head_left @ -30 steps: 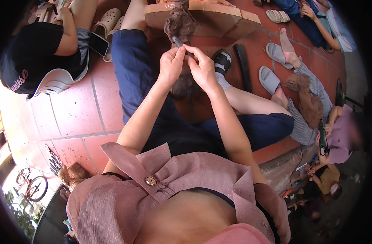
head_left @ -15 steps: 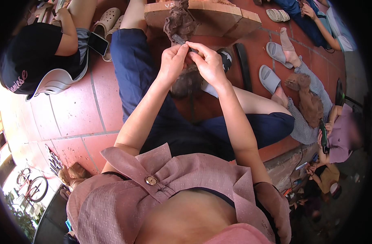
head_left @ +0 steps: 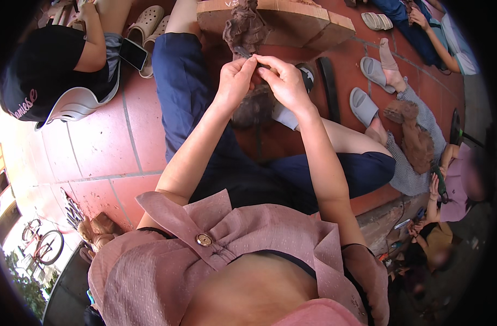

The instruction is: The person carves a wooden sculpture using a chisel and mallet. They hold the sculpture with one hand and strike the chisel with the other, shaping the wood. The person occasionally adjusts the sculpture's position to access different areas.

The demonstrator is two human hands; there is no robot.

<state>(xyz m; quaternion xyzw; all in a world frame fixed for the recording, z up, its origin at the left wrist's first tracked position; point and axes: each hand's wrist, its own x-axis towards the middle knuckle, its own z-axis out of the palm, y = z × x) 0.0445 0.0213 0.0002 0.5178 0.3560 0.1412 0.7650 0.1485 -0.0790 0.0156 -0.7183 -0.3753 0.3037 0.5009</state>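
Red tiles below — both hands (head_left: 262,76) pinch a thin tool (head_left: 242,52), tilted up-left.

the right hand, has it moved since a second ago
Yes, a little. The right hand has shifted up the picture toward the wooden board, closing on the brown clay figure, and stays pinched against the left hand.

I see a dusty-pink textured blouse (head_left: 167,271) with a broad folded collar and one round brass-coloured button (head_left: 204,239) at its centre. Both forearms are bare. The left hand (head_left: 235,81) and right hand (head_left: 283,81) are ungloved. Dark navy shorts (head_left: 205,125) cover both thighs.
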